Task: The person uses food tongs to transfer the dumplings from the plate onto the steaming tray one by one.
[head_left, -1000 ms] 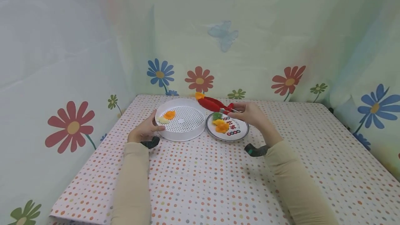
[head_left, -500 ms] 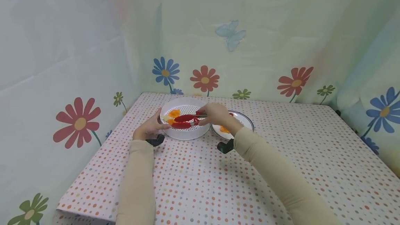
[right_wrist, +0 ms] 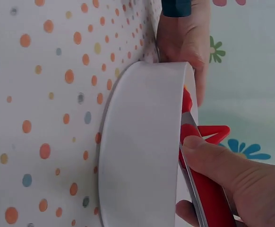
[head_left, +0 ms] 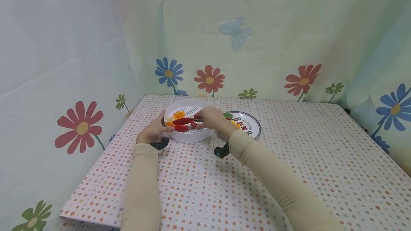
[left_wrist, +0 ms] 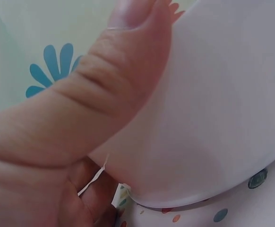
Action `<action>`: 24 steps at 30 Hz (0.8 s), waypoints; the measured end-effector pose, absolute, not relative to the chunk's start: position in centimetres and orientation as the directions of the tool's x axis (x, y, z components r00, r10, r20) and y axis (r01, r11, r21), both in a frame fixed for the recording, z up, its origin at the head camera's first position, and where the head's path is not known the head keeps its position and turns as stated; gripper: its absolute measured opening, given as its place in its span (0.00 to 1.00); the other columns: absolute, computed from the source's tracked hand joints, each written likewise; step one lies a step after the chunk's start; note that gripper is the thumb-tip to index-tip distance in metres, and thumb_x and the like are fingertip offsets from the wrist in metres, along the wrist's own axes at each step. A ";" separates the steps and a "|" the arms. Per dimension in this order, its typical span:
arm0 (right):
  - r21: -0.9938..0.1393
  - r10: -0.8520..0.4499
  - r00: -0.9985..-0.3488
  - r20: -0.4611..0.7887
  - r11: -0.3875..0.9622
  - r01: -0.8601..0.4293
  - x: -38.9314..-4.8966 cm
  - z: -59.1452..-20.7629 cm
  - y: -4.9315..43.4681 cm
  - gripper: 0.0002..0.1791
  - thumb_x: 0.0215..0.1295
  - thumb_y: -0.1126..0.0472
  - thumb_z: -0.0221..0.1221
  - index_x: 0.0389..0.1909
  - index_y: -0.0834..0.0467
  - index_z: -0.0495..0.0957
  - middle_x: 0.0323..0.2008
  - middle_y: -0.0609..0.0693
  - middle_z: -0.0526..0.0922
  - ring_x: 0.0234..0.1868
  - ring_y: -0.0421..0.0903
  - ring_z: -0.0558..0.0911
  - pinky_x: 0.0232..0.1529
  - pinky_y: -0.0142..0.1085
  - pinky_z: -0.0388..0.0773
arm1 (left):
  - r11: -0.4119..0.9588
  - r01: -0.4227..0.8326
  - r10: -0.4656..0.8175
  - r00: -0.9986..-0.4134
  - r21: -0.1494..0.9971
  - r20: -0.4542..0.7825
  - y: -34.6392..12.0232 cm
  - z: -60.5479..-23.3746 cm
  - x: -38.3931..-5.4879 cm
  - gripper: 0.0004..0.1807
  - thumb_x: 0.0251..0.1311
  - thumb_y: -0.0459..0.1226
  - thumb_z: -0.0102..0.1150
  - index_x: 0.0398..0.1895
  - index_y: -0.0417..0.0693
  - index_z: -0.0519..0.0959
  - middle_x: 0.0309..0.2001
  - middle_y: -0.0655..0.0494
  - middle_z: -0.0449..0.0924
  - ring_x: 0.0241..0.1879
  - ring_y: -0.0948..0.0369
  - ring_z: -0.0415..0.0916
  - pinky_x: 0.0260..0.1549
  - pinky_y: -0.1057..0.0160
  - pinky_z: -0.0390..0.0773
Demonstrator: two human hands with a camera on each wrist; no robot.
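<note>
While the left hand [head_left: 154, 129] holds the white perforated tray [head_left: 191, 137] near the frame's centre, the right hand [head_left: 212, 117] grips red-tipped tongs [head_left: 182, 121], probably light and springy, best squeezed mid-arm.

A: What's carrying everything?
B: A table [head_left: 192, 188], running from mid-frame out past the bottom edge. A white cloth [head_left: 321, 145] with orange, red and grey-blue dots is covering it, folding over at lower left.
A: What's sitting on it?
B: Two items. A round white perforated tray [head_left: 191, 137] is standing base-down, just left of frame centre. A white plate [head_left: 255, 127] with a dark rim line is lying just right of centre.
A: Touching?
B: They're sitting side by side. View between is being blocked, so I'm not calling contact.
</note>
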State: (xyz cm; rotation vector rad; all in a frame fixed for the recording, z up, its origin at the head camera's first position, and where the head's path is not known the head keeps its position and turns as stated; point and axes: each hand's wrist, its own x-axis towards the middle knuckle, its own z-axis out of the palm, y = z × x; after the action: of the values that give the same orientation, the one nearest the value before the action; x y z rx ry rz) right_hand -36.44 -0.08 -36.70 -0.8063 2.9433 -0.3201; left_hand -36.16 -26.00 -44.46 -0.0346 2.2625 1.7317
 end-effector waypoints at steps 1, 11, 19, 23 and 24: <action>-0.219 -0.511 -0.859 -0.020 0.841 -0.495 -36.5 -36.7 0.0 0.33 0.52 0.46 0.68 0.60 0.50 0.75 0.55 0.47 0.81 0.55 0.47 0.77 0.55 0.44 0.74 | 0.277 -0.193 0.157 -0.957 0.941 -0.242 -26.1 -44.5 -36.2 0.67 0.47 0.46 0.72 0.73 0.72 0.25 0.77 0.51 0.33 0.75 0.45 0.37 0.59 0.29 0.55; -0.235 -0.488 -0.873 0.015 0.847 -0.477 -37.0 -35.6 2.7 0.39 0.48 0.42 0.70 0.62 0.51 0.73 0.59 0.48 0.78 0.60 0.49 0.75 0.58 0.47 0.73 | 0.236 -0.160 0.183 -0.961 0.959 -0.206 -26.1 -44.2 -35.9 0.65 0.51 0.40 0.70 0.74 0.69 0.25 0.77 0.51 0.34 0.75 0.48 0.38 0.64 0.32 0.49; -0.323 -0.375 -0.921 0.106 0.863 -0.388 -35.3 -34.5 8.1 0.44 0.47 0.42 0.70 0.67 0.49 0.67 0.65 0.52 0.72 0.63 0.55 0.71 0.58 0.52 0.73 | 0.295 -0.177 0.165 -0.958 0.939 -0.233 -26.0 -44.3 -36.1 0.64 0.53 0.40 0.68 0.73 0.69 0.23 0.77 0.50 0.28 0.75 0.46 0.34 0.61 0.29 0.52; -0.285 -0.320 -0.937 0.137 0.894 -0.347 -33.9 -34.1 10.7 0.46 0.47 0.42 0.70 0.68 0.49 0.65 0.65 0.55 0.71 0.61 0.57 0.72 0.52 0.52 0.76 | 0.293 -0.172 0.170 -0.959 0.940 -0.229 -26.0 -44.3 -36.0 0.65 0.52 0.41 0.69 0.73 0.68 0.23 0.77 0.51 0.27 0.75 0.47 0.30 0.62 0.30 0.50; -0.273 -0.310 -0.940 0.142 0.901 -0.339 -33.5 -34.0 11.2 0.47 0.47 0.41 0.70 0.69 0.49 0.64 0.65 0.56 0.71 0.60 0.58 0.72 0.52 0.52 0.76 | 0.294 -0.166 0.173 -0.959 0.941 -0.223 -26.0 -44.3 -36.0 0.66 0.51 0.41 0.70 0.73 0.67 0.23 0.77 0.51 0.27 0.76 0.47 0.30 0.63 0.32 0.50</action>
State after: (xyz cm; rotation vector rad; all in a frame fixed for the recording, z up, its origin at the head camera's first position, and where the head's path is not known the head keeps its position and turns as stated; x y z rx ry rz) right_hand -33.53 11.25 -33.96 -0.5400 3.1550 -0.4799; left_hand -35.98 -25.99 -44.30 0.0067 2.2838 1.7137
